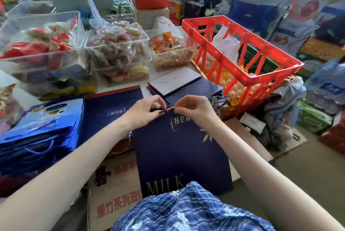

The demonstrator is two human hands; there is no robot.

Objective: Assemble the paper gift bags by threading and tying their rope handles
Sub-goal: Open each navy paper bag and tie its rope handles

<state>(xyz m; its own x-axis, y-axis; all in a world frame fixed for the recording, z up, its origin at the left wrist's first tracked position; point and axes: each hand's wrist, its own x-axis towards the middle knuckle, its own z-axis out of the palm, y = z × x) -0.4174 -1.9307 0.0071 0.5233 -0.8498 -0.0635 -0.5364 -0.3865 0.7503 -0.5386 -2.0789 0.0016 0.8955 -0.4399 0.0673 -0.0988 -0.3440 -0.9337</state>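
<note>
A dark navy paper gift bag (179, 156) with gold lettering stands upright in front of me, its lower edge against my lap. At its top edge my left hand (145, 109) pinches the bag's rim and the dark end of a rope. My right hand (194, 107) pinches a gold twisted rope handle (170, 108) right beside the left fingertips. More flat navy bags (112, 107) lie on the table behind the hands.
A stack of glossy blue bags with rope handles (41, 133) lies at the left. Clear tubs of wrapped snacks (119, 53) stand at the back. A red plastic crate (240, 57) sits at the right. Cardboard boxes (115, 189) lie below the table edge.
</note>
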